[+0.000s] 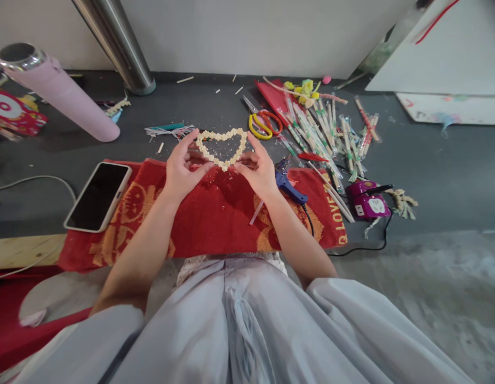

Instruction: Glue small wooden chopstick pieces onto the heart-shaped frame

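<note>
Between my two hands is a cream-coloured heart-shaped frame, its outline made of small knobbly pieces and its middle open. My left hand grips its left side, with the thumb at the lower edge. On the other side my right hand holds it in the same way, fingers partly hidden behind. The heart is held above the far edge of a red towel with orange patterns. Just right of my right wrist lies a blue glue gun on the towel.
Scissors with yellow and orange handles lie beyond my right hand, beside several wrapped sticks. A purple box with a black cable sits at right. At left are a phone, a pink bottle and a metal post.
</note>
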A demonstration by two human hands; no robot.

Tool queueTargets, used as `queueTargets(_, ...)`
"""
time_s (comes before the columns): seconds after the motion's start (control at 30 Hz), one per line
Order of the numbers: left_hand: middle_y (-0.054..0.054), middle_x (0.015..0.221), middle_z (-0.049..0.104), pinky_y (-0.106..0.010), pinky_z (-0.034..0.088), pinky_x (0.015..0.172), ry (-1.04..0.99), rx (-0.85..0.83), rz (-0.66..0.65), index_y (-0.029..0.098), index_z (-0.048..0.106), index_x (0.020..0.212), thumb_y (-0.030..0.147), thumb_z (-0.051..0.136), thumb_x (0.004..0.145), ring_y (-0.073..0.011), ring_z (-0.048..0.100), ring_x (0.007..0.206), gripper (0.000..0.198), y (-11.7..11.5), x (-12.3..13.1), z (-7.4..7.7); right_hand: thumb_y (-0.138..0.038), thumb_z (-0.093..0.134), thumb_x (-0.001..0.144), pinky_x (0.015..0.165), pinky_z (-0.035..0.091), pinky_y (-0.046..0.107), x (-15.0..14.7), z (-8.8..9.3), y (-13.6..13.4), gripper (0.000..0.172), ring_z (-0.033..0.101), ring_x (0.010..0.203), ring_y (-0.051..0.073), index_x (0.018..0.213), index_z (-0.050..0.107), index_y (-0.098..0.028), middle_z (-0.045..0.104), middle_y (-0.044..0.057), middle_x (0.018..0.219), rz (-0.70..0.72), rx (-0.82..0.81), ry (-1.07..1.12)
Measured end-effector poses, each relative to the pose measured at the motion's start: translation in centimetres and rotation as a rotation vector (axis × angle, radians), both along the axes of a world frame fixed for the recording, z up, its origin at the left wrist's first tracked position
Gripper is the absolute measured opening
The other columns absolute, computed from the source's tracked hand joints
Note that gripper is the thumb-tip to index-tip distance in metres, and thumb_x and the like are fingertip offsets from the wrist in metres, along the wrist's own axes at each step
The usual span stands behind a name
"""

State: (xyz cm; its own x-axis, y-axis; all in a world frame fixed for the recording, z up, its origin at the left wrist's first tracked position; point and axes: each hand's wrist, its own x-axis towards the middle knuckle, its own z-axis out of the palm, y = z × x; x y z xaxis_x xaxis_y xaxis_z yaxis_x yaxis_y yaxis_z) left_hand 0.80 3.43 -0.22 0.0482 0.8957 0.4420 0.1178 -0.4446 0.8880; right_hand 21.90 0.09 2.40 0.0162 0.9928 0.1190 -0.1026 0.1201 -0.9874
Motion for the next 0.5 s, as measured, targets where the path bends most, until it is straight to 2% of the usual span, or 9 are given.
queueTargets(0.27,-0.01,0.124,0.057,-0.041,0.062,0.081,0.254,0.127,-0.005,0.036,0.038,0.148,0.068,0.073,0.074,-0.0231,0.071,0.095,0.088,0.4,-0.8,-0.8,-0.051,0.075,0.077,0.09,0.062,0.041,0.4,-1.4,0.7,0.086,0.068,0.089,0.019,0.151,0.034,-0.034,0.07,0.001,0.098,0.043,0.075,-0.173)
queueTargets(0.5,-0.01,0.124,0.056,-0.039,0.063,0.077,0.308,0.154,0.012,0.037,0.034,0.148,0.069,0.07,0.077,-0.0216,0.071,0.091,0.086,0.3,-0.8,-0.6,-0.053,0.072,0.082,0.093,0.062,0.044,0.6,-1.5,0.8,0.085,0.07,0.093,0.021,0.153,0.029,-0.036,0.07,0.003,0.102,0.043,0.082,-0.258)
